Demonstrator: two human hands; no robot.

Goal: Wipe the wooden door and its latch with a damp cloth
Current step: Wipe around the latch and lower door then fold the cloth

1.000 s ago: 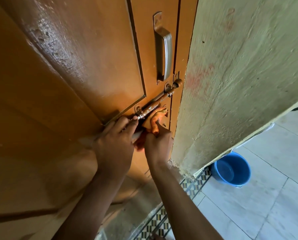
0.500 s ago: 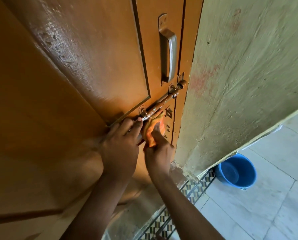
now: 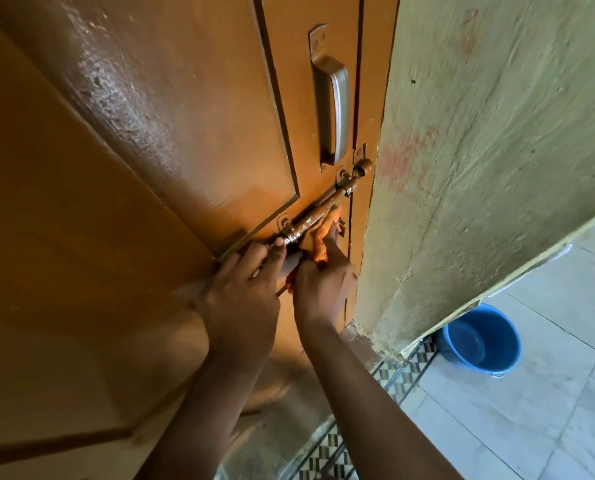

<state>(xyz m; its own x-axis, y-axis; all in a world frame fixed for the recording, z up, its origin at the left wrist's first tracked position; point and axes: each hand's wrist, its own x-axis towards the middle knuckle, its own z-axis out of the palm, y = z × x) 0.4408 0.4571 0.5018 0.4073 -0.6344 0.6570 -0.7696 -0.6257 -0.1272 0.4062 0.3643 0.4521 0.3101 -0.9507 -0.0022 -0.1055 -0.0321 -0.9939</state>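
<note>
The brown wooden door (image 3: 133, 168) fills the left and middle of the head view, its panel glossy and wet-looking. A rusty sliding latch (image 3: 323, 211) runs diagonally below the metal pull handle (image 3: 332, 109). My left hand (image 3: 242, 299) grips the lower end of the latch bolt with its fingertips. My right hand (image 3: 323, 285) presses an orange cloth (image 3: 325, 233) against the underside of the bolt. Most of the cloth is hidden under the fingers.
A rough pale green wall (image 3: 490, 150) juts out right beside the door's edge. A blue bucket (image 3: 481, 341) with water stands on the light tiled floor (image 3: 531, 427) at the right. A patterned tile strip (image 3: 403, 372) runs along the threshold.
My right hand has slid the cloth up along the latch bolt toward its upper end. My left hand has kept its hold on the bolt's lower end.
</note>
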